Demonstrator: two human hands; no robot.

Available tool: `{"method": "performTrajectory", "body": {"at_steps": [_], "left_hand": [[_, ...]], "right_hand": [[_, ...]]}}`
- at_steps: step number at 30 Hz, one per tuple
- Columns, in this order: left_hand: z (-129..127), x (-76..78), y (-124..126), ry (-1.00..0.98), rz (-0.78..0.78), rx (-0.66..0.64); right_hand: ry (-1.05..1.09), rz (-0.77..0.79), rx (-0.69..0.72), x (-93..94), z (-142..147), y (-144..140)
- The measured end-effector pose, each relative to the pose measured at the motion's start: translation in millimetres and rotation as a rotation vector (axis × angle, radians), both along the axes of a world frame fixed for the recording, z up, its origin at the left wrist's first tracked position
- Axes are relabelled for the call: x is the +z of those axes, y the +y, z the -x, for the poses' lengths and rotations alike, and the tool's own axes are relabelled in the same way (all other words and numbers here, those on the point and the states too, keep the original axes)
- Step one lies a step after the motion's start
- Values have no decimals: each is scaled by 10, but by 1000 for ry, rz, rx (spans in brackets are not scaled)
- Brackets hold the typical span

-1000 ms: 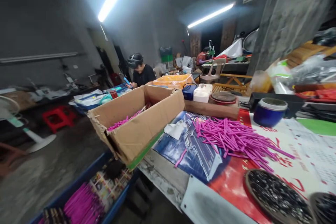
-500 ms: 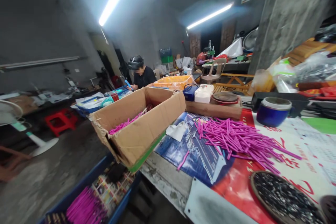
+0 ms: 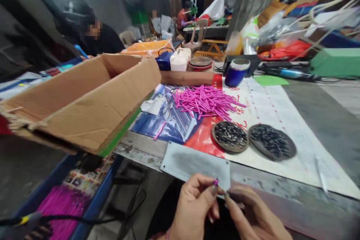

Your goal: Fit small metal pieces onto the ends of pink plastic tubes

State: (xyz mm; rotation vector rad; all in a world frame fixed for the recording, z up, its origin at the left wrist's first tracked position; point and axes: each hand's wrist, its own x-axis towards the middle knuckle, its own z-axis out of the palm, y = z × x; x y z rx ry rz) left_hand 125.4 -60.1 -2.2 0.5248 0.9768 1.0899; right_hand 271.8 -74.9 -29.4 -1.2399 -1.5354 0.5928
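My left hand [image 3: 194,206] is closed in a pinch near the table's front edge. A thin magenta stick [image 3: 216,182] shows its end between the thumb and finger; the rest of it is hidden. Close beside it, my right hand [image 3: 251,210] has thumb and finger pressed together, and what they hold cannot be made out. Beyond the hands lies a grey metal plate [image 3: 194,161]. Two round dishes, one with small dark shiny pieces [image 3: 230,135] and one with slimmer dark pieces [image 3: 271,140], stand past it. A pile of magenta sticks [image 3: 206,101] lies behind them.
A long cardboard box [image 3: 112,108] stands on the left. Below it, a blue crate [image 3: 95,210] holds more magenta sticks. A blue jar [image 3: 237,75] stands at the back, a white pen [image 3: 320,174] lies right. A co-worker [image 3: 92,33] sits at the far left.
The view has turned right and down. Both my hands have come into view at the bottom, with a magenta stick in the left. The second dish now shows fully.
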Motion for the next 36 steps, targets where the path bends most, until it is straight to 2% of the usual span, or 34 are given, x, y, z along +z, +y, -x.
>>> {"method": "performTrajectory", "body": {"at_steps": [2,10,14,18,22,27,31,36], "left_hand": [[17,35,-16,24,18,16],[55,-9,-90,50,-30,-22],[67,-24,-114,48,-50,-37],[67,-81,-132,63,-112,-52],[62,-144,-156,71,-227,-29],[71,-148,-188,146,-418,-21],[59,-144,-185,194,-527,-14],[52,-148,-179,225,-514,-1]], "right_hand": [[18,-17,-65,66,91,-2],[-81,-125,-131,224,260,30],[-125,-137,-160,204,264,20],[-79,-118,-147,158,278,-10],[61,-110,-107,168,309,-26],[203,-22,-109,197,352,-55],[174,-63,-158,141,380,-75],[114,-73,-162,59,378,-57]]}}
